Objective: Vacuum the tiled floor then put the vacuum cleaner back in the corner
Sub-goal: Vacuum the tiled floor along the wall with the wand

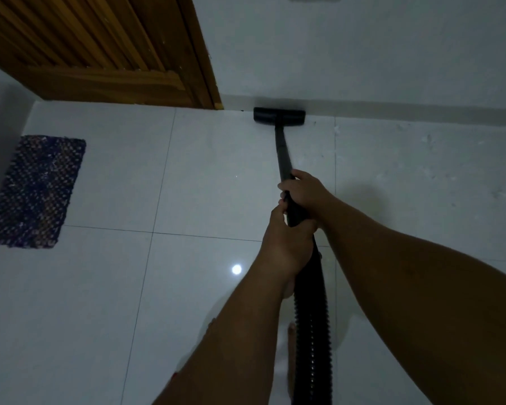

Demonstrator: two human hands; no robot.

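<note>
A black vacuum wand [281, 147] runs from my hands down to a flat black floor head [279, 116], which rests on the white tiled floor [211, 176] against the baseboard of the far wall. My right hand [304, 191] grips the wand higher up its shaft. My left hand [287, 241] grips it just below, where the wand meets the ribbed black hose [311, 331]. The hose hangs down between my forearms and leaves the frame at the bottom. The vacuum's body is out of view.
A wooden louvred door [100, 51] stands at the upper left, its frame ending just left of the floor head. A dark blue woven mat [37, 191] lies by the left wall. Small white specks [427, 141] dot the tiles at the right. My bare foot [290, 355] shows beside the hose.
</note>
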